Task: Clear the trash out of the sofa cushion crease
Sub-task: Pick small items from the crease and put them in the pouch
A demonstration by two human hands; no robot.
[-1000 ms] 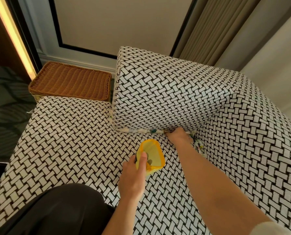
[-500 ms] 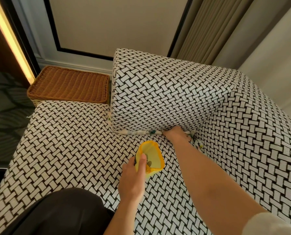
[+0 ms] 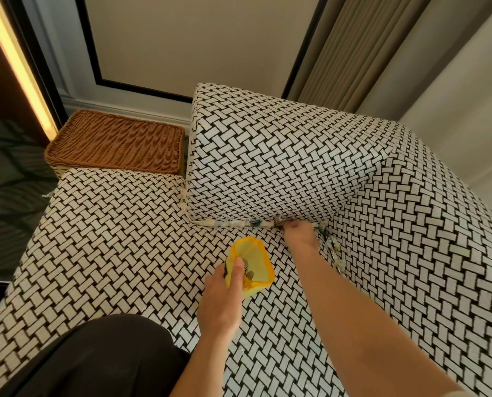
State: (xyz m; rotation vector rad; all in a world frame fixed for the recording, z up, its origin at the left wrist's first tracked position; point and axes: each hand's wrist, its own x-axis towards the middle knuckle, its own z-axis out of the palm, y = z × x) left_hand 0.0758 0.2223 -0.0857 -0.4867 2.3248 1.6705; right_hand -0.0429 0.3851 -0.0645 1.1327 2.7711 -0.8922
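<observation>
trash (image 3: 236, 224): white scraps along cushion (image 3: 282, 156) | left grip (image 3: 224, 287) pinches yellow bag (image 3: 257, 262) | right grip (image 3: 299, 234) unclear

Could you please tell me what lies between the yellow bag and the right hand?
Only bare seat cushion separates yellow bag from right hand, per head view.

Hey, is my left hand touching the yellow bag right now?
Touching. The head view shows the left hand gripping the yellow bag, thumb pressed over its rim.
</observation>
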